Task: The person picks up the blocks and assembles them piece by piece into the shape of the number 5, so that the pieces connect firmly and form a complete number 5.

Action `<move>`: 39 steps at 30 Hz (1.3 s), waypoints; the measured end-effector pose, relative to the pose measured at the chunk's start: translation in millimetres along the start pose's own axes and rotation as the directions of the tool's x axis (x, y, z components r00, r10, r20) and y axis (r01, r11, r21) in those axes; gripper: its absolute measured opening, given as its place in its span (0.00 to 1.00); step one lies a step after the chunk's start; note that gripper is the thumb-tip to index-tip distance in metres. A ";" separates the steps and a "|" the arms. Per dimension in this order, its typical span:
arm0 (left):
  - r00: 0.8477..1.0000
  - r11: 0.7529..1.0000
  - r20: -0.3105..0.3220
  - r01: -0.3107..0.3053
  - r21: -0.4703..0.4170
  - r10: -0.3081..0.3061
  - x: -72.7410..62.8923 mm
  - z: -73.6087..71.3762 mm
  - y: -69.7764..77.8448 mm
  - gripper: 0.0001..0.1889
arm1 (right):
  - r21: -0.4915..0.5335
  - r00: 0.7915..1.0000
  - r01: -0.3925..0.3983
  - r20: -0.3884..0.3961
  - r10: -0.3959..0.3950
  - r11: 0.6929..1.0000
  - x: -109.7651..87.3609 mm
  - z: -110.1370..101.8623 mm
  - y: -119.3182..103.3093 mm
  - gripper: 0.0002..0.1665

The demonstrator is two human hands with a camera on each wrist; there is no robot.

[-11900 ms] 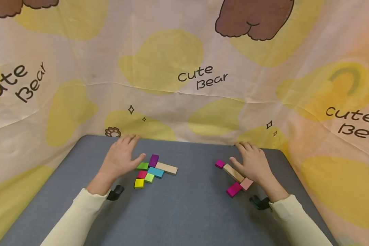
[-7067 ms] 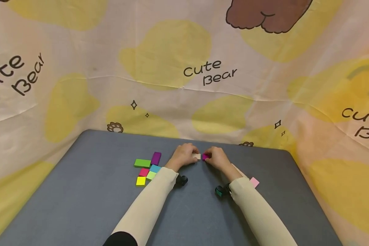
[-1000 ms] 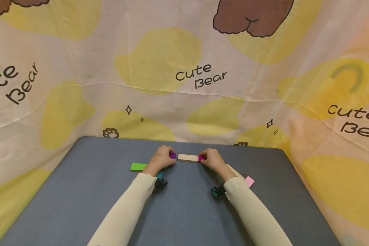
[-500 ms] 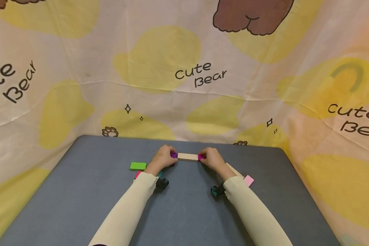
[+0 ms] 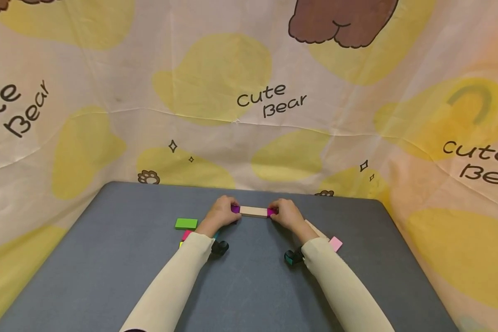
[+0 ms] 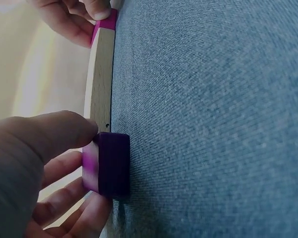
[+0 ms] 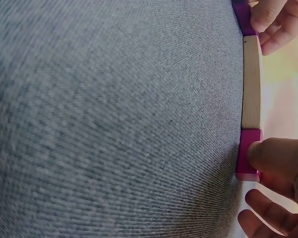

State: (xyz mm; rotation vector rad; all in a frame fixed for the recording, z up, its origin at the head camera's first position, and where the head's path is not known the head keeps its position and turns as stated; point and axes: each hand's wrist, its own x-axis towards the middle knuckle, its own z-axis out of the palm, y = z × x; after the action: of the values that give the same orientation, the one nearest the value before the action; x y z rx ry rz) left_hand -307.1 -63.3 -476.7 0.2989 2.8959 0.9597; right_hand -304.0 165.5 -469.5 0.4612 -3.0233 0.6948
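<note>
A plain wooden block (image 5: 253, 212) lies lengthwise near the table's far edge, between both hands. With thumb and fingers, my left hand (image 5: 221, 215) pinches a purple block (image 6: 114, 166) against the wooden block's left end. A magenta block (image 7: 248, 151) sits at the right end, pinched by my right hand (image 5: 288, 216). In the right wrist view the three blocks form one row, with ends that appear to touch. Part of each coloured block is hidden behind fingers.
Left of the left wrist lie a green block (image 5: 186, 224) and a red block (image 5: 186, 235), others mostly hidden by the sleeve. By the right wrist are another wooden block (image 5: 317, 229) and a pink block (image 5: 335, 244). A printed curtain (image 5: 216, 83) hangs behind the grey table (image 5: 249, 286).
Both hands were spread over separate block groups at first. Later the wooden and magenta blocks came to the middle. Within the last second the left hand moved the purple block right, closing the gap.
</note>
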 end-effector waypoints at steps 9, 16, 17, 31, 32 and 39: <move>1.000 1.000 -0.030 -0.009 0.017 0.009 -5.2 -2.7 1.9 0.19 | 0.012 1.000 -0.021 0.006 0.021 1.000 0.6 0.7 1.7 0.13; 0.996 0.997 -0.069 -0.057 0.048 0.060 -21.1 -13.7 4.1 0.19 | 0.010 1.000 -0.009 0.000 0.009 1.000 1.0 3.1 3.7 0.13; 0.995 0.997 -0.072 -0.062 0.055 0.066 -24.1 -15.5 3.8 0.20 | 0.010 1.000 -0.010 0.002 0.010 1.000 0.9 3.1 3.7 0.13; 0.984 0.978 -0.022 -0.173 0.117 0.177 -51.8 -32.7 0.2 0.22 | 0.010 1.000 -0.020 -0.001 0.020 1.000 -0.1 2.6 4.2 0.13; 0.982 0.973 -0.011 -0.188 0.130 0.191 -53.5 -32.9 -0.5 0.22 | 0.012 1.000 -0.023 -0.001 0.023 1.000 -0.3 2.7 4.1 0.13; 0.966 0.956 0.103 -0.250 0.154 0.236 -63.4 -33.6 -9.5 0.20 | 0.005 1.000 -0.028 -0.007 0.028 1.000 -0.1 3.5 4.1 0.13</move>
State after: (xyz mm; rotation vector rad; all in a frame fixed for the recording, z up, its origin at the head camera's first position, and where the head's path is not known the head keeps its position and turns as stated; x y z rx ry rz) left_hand -251.1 -103.6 -454.8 0.7045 2.9126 0.7125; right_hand -304.9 167.6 -474.5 0.4171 -3.0276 0.7045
